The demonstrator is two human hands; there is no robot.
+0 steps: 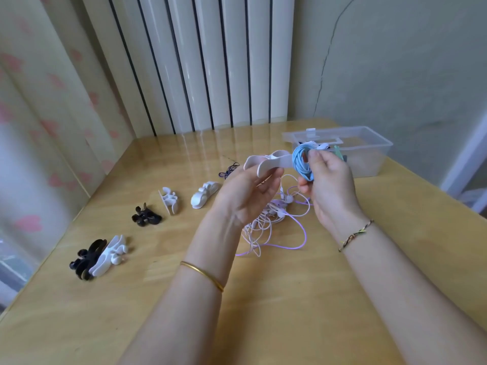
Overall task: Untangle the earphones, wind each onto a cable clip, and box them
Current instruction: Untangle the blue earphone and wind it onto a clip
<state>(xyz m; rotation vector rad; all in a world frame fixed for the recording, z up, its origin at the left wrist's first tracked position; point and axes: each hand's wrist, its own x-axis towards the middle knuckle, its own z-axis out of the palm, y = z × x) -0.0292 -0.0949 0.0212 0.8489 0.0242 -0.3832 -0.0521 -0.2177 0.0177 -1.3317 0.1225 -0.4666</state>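
From the head view, a pale white plastic cable clip point(266, 162) with long curved wings is held up above the middle of the table, and a light blue earphone cable point(300, 162) is wound round its right end in a thick, tidy coil of many turns. The left hand point(245, 191) grips the clip from below at its left part, fingers curled round it. The right hand point(329, 185) pinches the blue coil between thumb and fingers. Below them, a loose tangle of white and purple earphones point(274, 222) lies on the glossy light wooden table point(263, 312). To the far right stands a clear plastic box point(369, 148), open on top, with some dark and white items inside that are too small to make out. To the left, spare clips lie in a rough row: a white clip point(205, 194), a second white clip point(170, 197), a black clip point(146, 216), and nearer, a black and white pair point(95, 256) touching each other. Behind the table rises a white ribbed radiator point(197, 61), with a cream curtain with pink hearts point(39, 101) on the left and a cracked pale wall point(395, 61) on the right.
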